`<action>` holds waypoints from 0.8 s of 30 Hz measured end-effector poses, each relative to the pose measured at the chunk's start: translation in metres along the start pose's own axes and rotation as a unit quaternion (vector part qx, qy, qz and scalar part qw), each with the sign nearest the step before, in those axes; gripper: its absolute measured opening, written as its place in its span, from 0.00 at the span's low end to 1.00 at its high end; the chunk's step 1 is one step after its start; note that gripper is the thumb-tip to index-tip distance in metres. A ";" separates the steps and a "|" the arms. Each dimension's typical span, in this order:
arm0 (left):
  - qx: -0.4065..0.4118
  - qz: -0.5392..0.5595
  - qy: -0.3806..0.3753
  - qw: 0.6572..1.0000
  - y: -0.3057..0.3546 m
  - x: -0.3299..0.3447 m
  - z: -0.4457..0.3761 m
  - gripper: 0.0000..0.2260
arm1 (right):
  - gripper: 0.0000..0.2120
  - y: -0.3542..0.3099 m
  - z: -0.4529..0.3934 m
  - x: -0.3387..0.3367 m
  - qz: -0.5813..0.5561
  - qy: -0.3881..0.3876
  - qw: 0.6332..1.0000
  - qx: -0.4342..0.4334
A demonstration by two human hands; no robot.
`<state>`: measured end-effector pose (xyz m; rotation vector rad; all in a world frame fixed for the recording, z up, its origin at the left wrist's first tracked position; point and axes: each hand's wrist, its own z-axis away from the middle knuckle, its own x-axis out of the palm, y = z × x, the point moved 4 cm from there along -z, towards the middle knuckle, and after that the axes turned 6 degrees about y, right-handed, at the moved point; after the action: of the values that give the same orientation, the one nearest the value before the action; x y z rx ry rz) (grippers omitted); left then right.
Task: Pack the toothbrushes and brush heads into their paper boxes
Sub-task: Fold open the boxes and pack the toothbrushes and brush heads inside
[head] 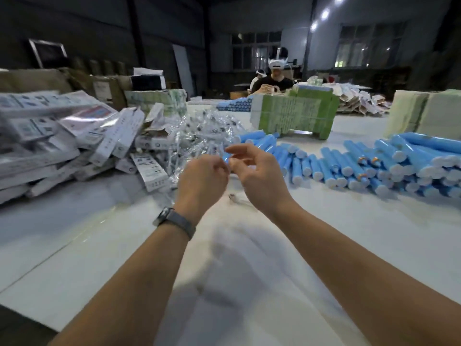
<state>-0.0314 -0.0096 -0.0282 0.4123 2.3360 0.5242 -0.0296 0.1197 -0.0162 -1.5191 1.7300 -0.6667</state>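
Both hands raised together over the white table (74, 233), near its middle. Left hand (203, 178) with fingers curled inward, back of hand to the camera; it seems to pinch something small and clear at the fingertips, but blur hides what (cannot tell for certain). Dark wristband (174, 219) on the left wrist. Right hand (259, 176) just beside the left, fingers loosely bent and spread, thumb and forefinger apart; nothing plainly held.

Directly beyond the hands, partly hidden by them: a heap of brush heads in clear wrappers (212, 128), glinting, individual pieces hard to separate. One small clear-wrapped piece (235, 198) lies alone on the table below and between the two hands.

Left of the hands: a sprawling pile of white paper boxes (109, 141), printed, lying at all angles, some open-ended; taller stacks further left, smeared by motion.

Right of the hands: blue-wrapped toothbrushes (349, 166) laid side by side in a long bank, white ends toward the camera, reaching to the right edge.

Behind: a green bundle of flat cartons (294, 116), and a person in a white headset (273, 81) seated at the far end.
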 end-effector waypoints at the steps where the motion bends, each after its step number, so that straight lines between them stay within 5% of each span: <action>1: -0.052 -0.020 0.045 0.997 -0.016 -0.007 -0.008 0.08 | 0.07 0.001 0.000 -0.001 0.001 0.001 1.000 0.002; 5: -0.248 -0.042 0.160 0.955 -0.082 -0.023 -0.018 0.13 | 0.07 0.000 0.002 0.000 -0.007 -0.012 1.000 0.005; 8: -0.318 -0.042 0.134 0.938 -0.114 -0.014 -0.011 0.22 | 0.09 -0.003 0.004 0.000 -0.015 -0.018 1.000 -0.004; 11: -0.343 0.011 0.124 0.931 -0.127 -0.006 -0.009 0.19 | 0.11 0.000 0.006 -0.001 -0.014 -0.027 1.000 -0.006; 16: -0.289 0.001 0.201 0.936 -0.109 -0.022 -0.013 0.15 | 0.09 0.002 0.005 -0.006 -0.012 -0.024 1.000 0.005; 22: -0.073 0.078 0.285 0.953 -0.022 -0.039 -0.006 0.15 | 0.09 0.003 -0.004 -0.018 -0.064 0.004 0.996 0.063; 24: 0.008 0.124 0.284 0.951 0.010 -0.035 0.007 0.15 | 0.16 0.006 -0.008 -0.024 -0.111 0.009 0.986 0.124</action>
<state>-0.0001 -0.0140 -0.0081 0.6344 2.8567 0.8331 -0.0390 0.1431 -0.0117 -1.5426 1.4400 -0.9735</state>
